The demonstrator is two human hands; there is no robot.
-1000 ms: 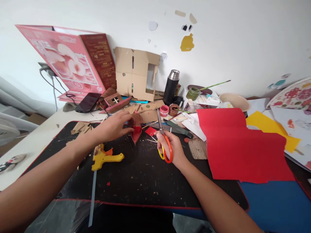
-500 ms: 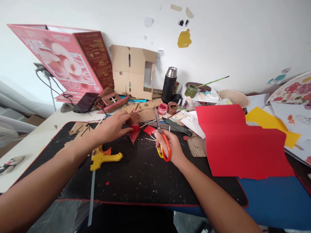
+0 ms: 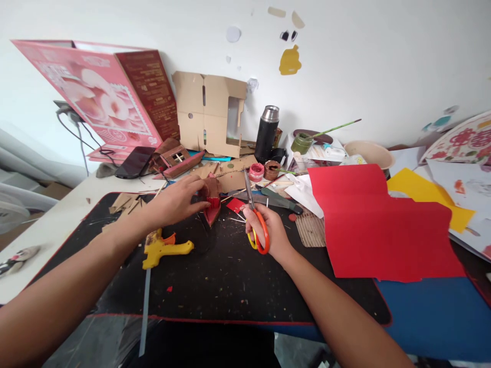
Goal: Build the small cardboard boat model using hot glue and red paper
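My left hand [image 3: 183, 200] is closed round the near side of a small red and brown cardboard model boat [image 3: 213, 197] on the black mat [image 3: 230, 286]; some fingertips are hidden behind it. In my right hand [image 3: 270, 230] is a pair of scissors [image 3: 261, 232] with orange and yellow handles, blades pointing up and away. Between the hands lies a small red paper piece [image 3: 235, 205], with thin white sticks beside it. A yellow glue gun [image 3: 164, 249] with a long glue stick [image 3: 144, 312] lies below my left wrist.
A large red sheet [image 3: 383, 230] covers the right side, near corrugated cardboard [image 3: 310, 230]. Behind stand a black thermos [image 3: 267, 134], paint jars [image 3: 256, 172], a green-handled knife [image 3: 282, 200] and another model boat [image 3: 178, 161]. A phone [image 3: 134, 162] lies at the left.
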